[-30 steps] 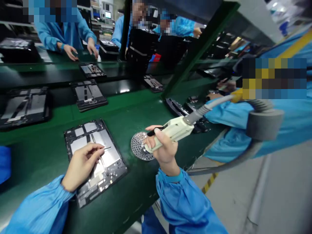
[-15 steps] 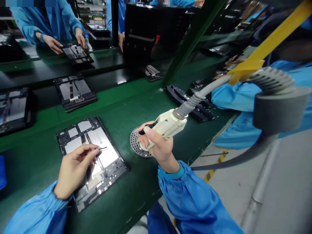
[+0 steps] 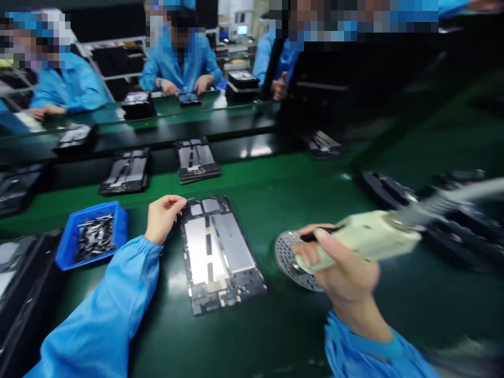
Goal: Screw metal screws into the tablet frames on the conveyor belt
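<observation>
An opened tablet (image 3: 220, 257) with its inner parts showing lies on the green bench. At its upper left corner is my left hand (image 3: 163, 218), thumb and fingertips pinched together. Whatever lies between those fingertips is too small to make out. My right hand (image 3: 350, 268) is wrapped round a cream handheld tool (image 3: 366, 233) with a black lever and a grey hose (image 3: 441, 205). Right of the tablet, a round perforated metal disc (image 3: 287, 257) shows under the tool's front end; I cannot tell whether it is attached. The right side is blurred.
A blue bin (image 3: 65, 252) of small dark parts stands left of my left hand. Opened tablets (image 3: 197, 160) sit along the far side. Curved black parts (image 3: 452, 236) lie at the right. Co-workers in blue (image 3: 181, 65) sit across the bench.
The view has swung left and up. My left hand has moved from the tablet's middle, where it pinched a thin dark strip, to its upper left corner. My right hand still grips the tool.
</observation>
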`<action>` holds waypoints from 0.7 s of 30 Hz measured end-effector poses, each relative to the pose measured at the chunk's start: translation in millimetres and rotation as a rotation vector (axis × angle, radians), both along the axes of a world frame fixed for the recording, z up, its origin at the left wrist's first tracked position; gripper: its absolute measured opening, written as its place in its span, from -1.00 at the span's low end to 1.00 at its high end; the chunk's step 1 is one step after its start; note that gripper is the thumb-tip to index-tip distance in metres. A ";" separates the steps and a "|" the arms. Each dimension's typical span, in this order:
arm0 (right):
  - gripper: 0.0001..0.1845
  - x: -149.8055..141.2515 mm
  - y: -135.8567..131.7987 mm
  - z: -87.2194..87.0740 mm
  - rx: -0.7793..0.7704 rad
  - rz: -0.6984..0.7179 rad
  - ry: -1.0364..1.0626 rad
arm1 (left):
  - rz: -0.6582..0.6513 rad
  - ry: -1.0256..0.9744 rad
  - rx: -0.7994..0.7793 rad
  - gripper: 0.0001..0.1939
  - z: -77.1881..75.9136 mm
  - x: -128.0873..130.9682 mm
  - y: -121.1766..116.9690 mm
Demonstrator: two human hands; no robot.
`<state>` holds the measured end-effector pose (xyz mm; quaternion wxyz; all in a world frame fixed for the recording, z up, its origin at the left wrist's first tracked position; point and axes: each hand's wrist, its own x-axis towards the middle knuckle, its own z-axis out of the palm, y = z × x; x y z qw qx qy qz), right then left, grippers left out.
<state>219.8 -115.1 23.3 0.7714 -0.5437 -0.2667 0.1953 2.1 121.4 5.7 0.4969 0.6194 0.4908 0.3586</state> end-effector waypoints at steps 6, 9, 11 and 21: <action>-0.62 -8.1 11.7 34.7 0.071 0.094 0.026 | 0.048 0.055 -0.126 -0.62 -13.6 -11.6 33.8; -0.64 -22.7 26.9 44.2 0.052 0.176 -0.005 | 0.006 0.068 -0.128 -0.79 -22.8 -7.2 30.8; -0.66 -32.8 40.4 46.0 0.056 0.220 -0.030 | 0.007 0.080 -0.096 -0.85 -27.6 -4.3 29.8; -0.60 -88.5 169.0 42.8 0.116 0.306 0.018 | -0.100 0.129 -0.109 -0.88 -37.1 -5.6 36.8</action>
